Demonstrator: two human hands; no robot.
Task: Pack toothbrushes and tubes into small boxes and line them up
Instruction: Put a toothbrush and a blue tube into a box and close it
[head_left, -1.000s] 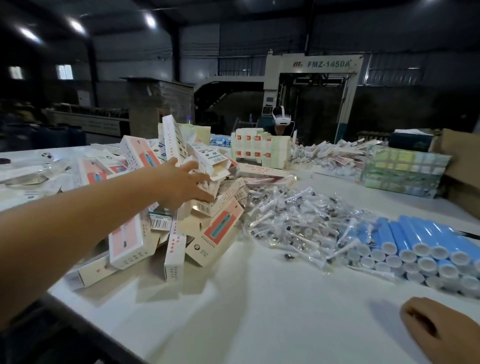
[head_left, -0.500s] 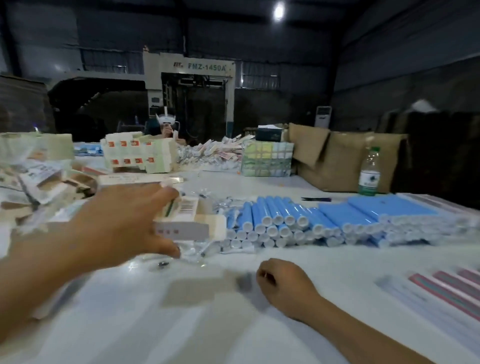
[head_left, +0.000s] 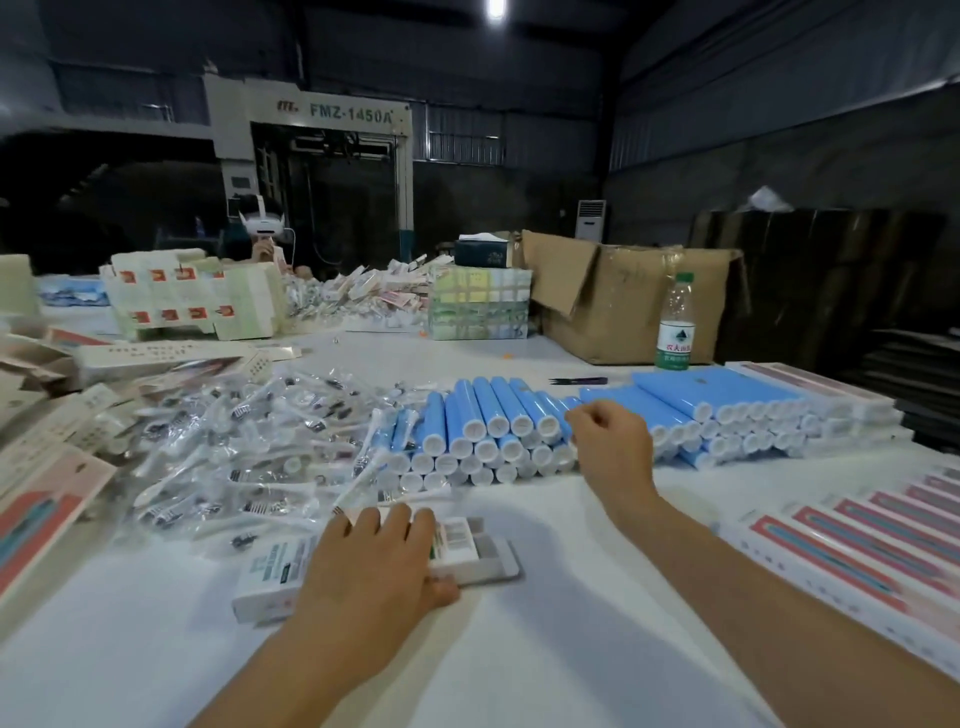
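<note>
Left hand (head_left: 379, 558) grips a flat box (head_left: 363, 564) on the table (head_left: 545, 649). Right hand (head_left: 613, 441), fingers curled, touches the blue tubes (head_left: 493, 431) just behind the box

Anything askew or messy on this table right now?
Mostly the left side: the bagged toothbrushes lie in a loose heap, and flat box blanks are strewn beside them. The blue tubes are stacked neatly. The cardboard carton at the back has a bent-down flap.
</note>
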